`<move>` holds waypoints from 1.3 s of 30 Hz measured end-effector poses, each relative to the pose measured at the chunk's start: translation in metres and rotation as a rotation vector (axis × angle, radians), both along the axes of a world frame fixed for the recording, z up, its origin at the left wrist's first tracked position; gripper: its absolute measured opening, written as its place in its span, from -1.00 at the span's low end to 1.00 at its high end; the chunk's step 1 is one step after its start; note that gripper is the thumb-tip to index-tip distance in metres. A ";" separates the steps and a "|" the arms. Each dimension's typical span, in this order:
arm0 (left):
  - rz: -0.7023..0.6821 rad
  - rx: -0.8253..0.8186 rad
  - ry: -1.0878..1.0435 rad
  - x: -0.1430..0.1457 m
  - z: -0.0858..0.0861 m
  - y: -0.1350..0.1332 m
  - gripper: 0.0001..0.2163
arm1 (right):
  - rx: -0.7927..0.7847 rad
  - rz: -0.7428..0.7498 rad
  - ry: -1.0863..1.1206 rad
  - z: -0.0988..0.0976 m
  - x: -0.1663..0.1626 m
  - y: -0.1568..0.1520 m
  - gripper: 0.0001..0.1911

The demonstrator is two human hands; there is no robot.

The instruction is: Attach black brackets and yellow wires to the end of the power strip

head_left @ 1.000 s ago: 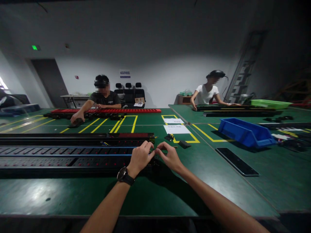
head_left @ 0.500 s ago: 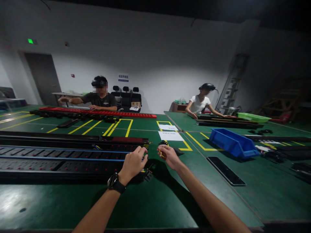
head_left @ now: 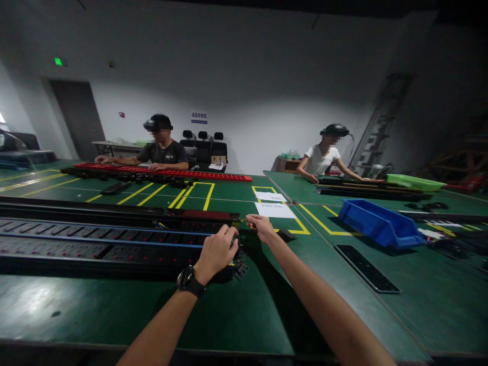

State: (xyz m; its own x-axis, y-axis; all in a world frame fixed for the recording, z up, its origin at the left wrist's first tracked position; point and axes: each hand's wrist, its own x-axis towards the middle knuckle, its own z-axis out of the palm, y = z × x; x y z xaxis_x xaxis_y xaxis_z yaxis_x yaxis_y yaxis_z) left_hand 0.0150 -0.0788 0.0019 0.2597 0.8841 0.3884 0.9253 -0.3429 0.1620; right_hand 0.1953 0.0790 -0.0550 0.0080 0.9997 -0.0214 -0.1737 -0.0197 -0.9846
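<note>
Long black power strips point(head_left: 152, 256) with rows of sockets, red dots and blue edging lie side by side at the left. My left hand point(head_left: 219, 254), a watch on its wrist, curls closed over their right-hand end; its fingertips are partly hidden. Just right of that end my right hand point(head_left: 261, 227) is closed in a pinch on a short yellow wire, mostly covered by the fingers. Behind the socket rows runs a black strip with a dark red section point(head_left: 202, 214). Below my left fingers a dark finned piece point(head_left: 240, 270) sticks out from the end.
On the green table point(head_left: 244, 315) a phone point(head_left: 366, 268) and a blue bin point(head_left: 381, 223) lie to the right. Paper sheets point(head_left: 275, 210) lie ahead, among yellow tape lines. Across the table, two people work by a red rail point(head_left: 163, 172) and black strips point(head_left: 362, 190).
My right hand has come closer to the strip end, bringing the yellow wire with it. My left hand stays on the end. The view has shifted slightly.
</note>
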 end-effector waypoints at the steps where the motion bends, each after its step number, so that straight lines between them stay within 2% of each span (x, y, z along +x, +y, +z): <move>1: 0.004 -0.001 0.002 0.000 0.000 0.000 -0.80 | -0.001 -0.003 -0.017 -0.002 0.000 0.002 -0.78; 10: -0.003 0.006 0.015 0.000 0.001 -0.002 -0.80 | 0.169 -0.083 -0.229 -0.016 -0.004 0.010 -0.78; 16: -0.011 0.023 0.018 0.000 0.001 -0.001 -0.80 | 0.509 -0.167 -0.715 -0.016 -0.004 -0.005 -0.77; 21: -0.012 0.017 0.024 0.000 0.001 -0.001 -0.80 | 0.489 -0.219 -0.969 -0.012 -0.008 -0.019 -0.84; 26: -0.003 0.002 0.030 0.000 0.001 -0.002 -0.79 | 0.455 -0.319 -1.196 -0.009 -0.013 -0.018 -0.87; 31: 0.002 -0.004 0.035 0.000 0.001 -0.001 -0.80 | 0.502 -0.344 -1.178 -0.009 -0.008 -0.016 -0.83; 33: 0.001 -0.002 0.036 0.000 0.000 -0.001 -0.81 | 0.574 -0.302 -1.111 0.000 -0.006 -0.023 -0.83; 35: 0.002 -0.006 0.040 0.000 0.001 -0.001 -0.81 | 0.703 -0.262 -1.029 0.021 -0.005 -0.041 -0.82; 37: 0.008 -0.024 0.051 0.001 0.002 -0.002 -0.80 | 0.880 -0.213 -0.937 0.054 -0.006 -0.072 -0.83; 39: 0.020 -0.045 0.058 0.001 0.004 -0.003 -0.79 | 1.082 -0.155 -0.845 0.095 -0.004 -0.117 -0.86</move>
